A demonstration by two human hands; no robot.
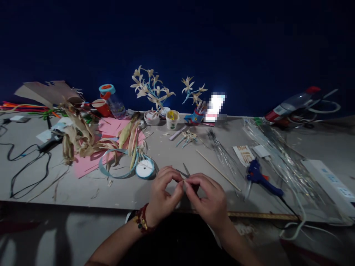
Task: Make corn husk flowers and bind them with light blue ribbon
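Note:
My left hand point(167, 187) and my right hand point(206, 195) meet fingertip to fingertip above the table's front edge. Thumb and forefinger are pinched on each side, and whatever lies between them is too small to make out. Just beyond the fingers, the slim dark blades of what look like scissors point(186, 169) rest on the table, partly hidden by my hands. Left of my left hand lies a spool of light blue ribbon point(144, 168), with a loop trailing leftward. A thin wooden stick point(219, 170) slants away to the right of my right hand.
A blue glue gun point(260, 177) lies at right, near wires point(222, 147) and a power strip point(330, 181). Dried corn husks point(83, 133) cover pink paper point(83, 166) at left. Pale husk flowers point(152, 87) stand behind, beside a white cup point(172, 121). A bottle point(291, 105) leans at back right.

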